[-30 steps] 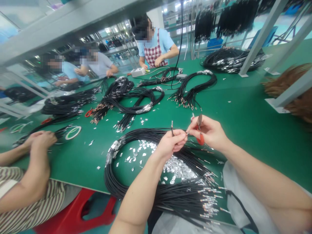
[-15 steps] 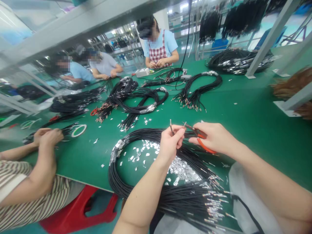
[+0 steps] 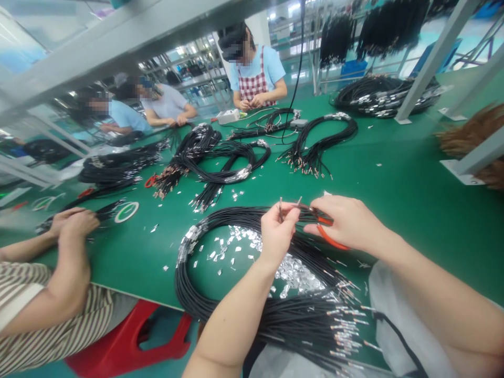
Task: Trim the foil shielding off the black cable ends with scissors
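Note:
My left hand [image 3: 277, 231] pinches a thin black cable [image 3: 280, 210] whose small metal-tipped end sticks up above my fingers. My right hand [image 3: 346, 220] is shut around red-handled pliers [image 3: 333, 236], a little to the right of that cable end. The jaws of the pliers are hidden behind my fingers. Below both hands lies a large coiled bundle of black cables [image 3: 307, 320] with crimped metal terminals, and a scatter of silver foil scraps [image 3: 299, 275] sits inside its loop.
Several more black cable bundles [image 3: 212, 157] lie across the green workbench [image 3: 394, 210]. A co-worker's hands [image 3: 74, 223] work at the left edge, and other people sit across the bench. A red stool [image 3: 157, 331] stands below the front edge.
The pliers have swung from nearly upright to lying more level in my right hand. My left hand's fingers have shifted slightly on the cable, and the view has moved a little.

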### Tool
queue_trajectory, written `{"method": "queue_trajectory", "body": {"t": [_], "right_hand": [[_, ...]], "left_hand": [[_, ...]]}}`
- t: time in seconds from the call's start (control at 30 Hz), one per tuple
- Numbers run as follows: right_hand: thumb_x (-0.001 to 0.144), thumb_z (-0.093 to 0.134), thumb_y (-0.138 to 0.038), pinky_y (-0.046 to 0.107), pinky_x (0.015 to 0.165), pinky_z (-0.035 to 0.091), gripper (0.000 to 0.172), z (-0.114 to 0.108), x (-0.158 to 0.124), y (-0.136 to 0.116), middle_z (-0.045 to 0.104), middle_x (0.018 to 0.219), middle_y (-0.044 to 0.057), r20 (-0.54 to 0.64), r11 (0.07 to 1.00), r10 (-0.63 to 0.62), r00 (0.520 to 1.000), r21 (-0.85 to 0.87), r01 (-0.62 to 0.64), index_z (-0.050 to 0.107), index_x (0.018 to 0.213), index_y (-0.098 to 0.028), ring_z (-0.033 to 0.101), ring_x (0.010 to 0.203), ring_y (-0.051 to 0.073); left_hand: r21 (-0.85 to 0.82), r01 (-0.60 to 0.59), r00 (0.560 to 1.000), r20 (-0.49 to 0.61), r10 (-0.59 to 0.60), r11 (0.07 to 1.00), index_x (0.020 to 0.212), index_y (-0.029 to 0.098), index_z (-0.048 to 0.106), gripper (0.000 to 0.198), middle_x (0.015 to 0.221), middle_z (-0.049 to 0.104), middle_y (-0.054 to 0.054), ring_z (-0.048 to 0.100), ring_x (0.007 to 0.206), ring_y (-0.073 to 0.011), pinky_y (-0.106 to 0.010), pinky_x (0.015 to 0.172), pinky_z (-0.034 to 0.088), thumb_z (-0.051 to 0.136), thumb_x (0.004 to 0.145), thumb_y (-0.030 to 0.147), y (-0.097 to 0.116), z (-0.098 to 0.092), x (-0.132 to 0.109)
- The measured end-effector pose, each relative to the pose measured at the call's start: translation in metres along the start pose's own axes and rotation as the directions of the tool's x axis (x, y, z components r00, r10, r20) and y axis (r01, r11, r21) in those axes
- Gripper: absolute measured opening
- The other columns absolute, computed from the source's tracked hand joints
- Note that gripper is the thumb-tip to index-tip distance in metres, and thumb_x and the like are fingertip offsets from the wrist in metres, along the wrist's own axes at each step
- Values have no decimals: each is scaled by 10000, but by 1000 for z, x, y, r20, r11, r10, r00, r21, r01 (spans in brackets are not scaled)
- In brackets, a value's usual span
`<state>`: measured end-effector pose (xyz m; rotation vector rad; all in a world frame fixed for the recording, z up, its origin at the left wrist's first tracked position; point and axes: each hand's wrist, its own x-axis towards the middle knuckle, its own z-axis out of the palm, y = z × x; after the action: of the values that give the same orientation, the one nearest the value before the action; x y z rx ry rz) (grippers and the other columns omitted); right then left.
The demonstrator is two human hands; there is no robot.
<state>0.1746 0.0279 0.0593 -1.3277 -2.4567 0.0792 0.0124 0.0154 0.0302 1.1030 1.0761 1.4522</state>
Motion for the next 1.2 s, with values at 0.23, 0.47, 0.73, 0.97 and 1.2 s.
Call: {"method": "queue_trajectory", "body": {"t": [0.23, 0.47, 0.73, 0.97, 1.2], "right_hand": [[833, 502, -483, 266, 578, 375, 305, 2, -1, -1, 640, 765, 55, -34, 999, -24, 999, 27, 25, 572, 844, -186, 586, 684, 191], [817, 547, -478, 257, 561, 374, 283, 4, 2, 4, 642, 751, 41, -9, 997, 2, 1000, 75, -1, 581, 824, -197, 578, 660, 178], [850, 482, -147, 272, 628, 446, 73, 3, 1, 2, 599, 750, 51, -438, 944, -155, 886, 199, 263, 542, 820, -177, 553, 695, 153], [881, 452, -111, 285, 574, 385, 217, -5, -1, -12, 554, 612, 36, -409, 843, -538, 737, -250, 476, 566, 707, -173, 455, 621, 157], [878, 381, -91, 290, 533, 332, 277, 1, -13, -26, 529, 616, 35, -171, 864, -486, 857, -238, 443, 544, 673, -182, 448, 582, 154]], "left_hand": [[53, -49, 998, 33, 48, 997, 729, 145, 590, 154, 546, 494, 55, 388, 390, -19, -154, 371, 306, 638, 745, 290, -3, -2, 0], [-66, -61, 998, -25, 59, 996, 731, 149, 610, 139, 526, 499, 57, 370, 373, -18, -153, 349, 270, 672, 713, 271, -1, -3, 1], [-61, 49, 998, 31, -47, 997, 744, 144, 634, 158, 488, 476, 54, 348, 379, -35, -169, 353, 240, 682, 695, 286, 5, -6, 4], [267, -83, 965, 260, 11, 960, 674, 131, 613, 137, 619, 579, -5, 475, 558, -95, -221, 551, 375, 631, 716, 261, 9, -4, -5], [635, -338, 887, 462, 9, 694, 552, 163, 545, 128, 526, 471, 32, 375, 522, -94, -214, 503, 264, 558, 667, 109, 24, -18, -2]]}}
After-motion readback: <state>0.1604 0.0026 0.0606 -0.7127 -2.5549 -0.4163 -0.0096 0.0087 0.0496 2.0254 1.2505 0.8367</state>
